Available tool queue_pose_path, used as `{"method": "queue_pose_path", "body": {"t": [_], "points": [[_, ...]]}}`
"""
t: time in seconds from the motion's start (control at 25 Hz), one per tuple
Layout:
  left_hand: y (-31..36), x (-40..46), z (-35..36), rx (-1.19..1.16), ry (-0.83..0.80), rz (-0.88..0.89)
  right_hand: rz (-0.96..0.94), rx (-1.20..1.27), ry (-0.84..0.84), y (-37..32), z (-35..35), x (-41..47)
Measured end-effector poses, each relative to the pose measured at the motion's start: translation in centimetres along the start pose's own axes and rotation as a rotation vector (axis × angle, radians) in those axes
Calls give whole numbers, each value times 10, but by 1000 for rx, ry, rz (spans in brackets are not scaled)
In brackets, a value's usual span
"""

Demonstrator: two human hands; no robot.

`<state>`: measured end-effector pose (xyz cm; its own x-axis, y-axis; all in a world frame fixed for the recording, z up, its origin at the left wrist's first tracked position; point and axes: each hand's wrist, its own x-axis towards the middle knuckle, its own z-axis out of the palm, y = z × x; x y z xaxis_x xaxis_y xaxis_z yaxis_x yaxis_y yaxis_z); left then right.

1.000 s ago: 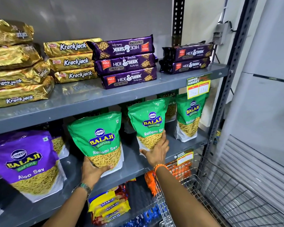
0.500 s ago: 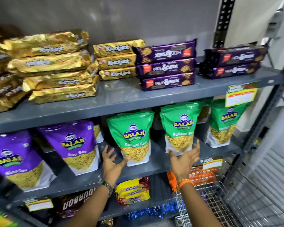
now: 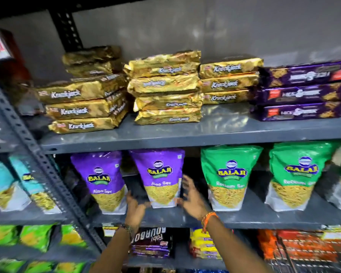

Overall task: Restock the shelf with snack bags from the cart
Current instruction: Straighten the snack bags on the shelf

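Note:
Two purple Balaji Aloo Sev bags stand upright on the middle grey shelf. My left hand is at the lower left corner of the right purple bag, fingers spread. My right hand is beside that bag's right edge, fingers apart and blurred. Neither hand visibly grips the bag. The left purple bag stands just left of my left hand. Two green Balaji Ratlami Sev bags stand to the right. A corner of the wire cart shows at the bottom right.
Gold Krackjack packs and purple Hide & Seek packs are stacked on the upper shelf. A perforated grey upright separates a left bay with teal bags. Biscuit packs fill the lower shelf.
The view has swung left. Both hands have left the green Ratlami Sev bags and moved left to the right purple Aloo Sev bag, still open.

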<state>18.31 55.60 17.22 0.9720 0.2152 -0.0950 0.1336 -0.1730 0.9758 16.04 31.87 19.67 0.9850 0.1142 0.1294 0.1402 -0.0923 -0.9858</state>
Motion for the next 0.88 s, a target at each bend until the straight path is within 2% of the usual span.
{"method": "queue_pose_path", "body": {"t": [0.2, 0.32, 0.64, 0.88], "points": [[29, 15, -3, 6, -253, 78, 76, 3, 67, 13, 0, 28], [26, 27, 3, -51, -295, 58, 67, 34, -59, 7, 2, 38], [23, 21, 20, -82, -359, 158, 113, 64, -14, 9, -5, 28], [19, 20, 18, -80, -356, 135, 127, 70, -2, 0, -1, 20]]}}
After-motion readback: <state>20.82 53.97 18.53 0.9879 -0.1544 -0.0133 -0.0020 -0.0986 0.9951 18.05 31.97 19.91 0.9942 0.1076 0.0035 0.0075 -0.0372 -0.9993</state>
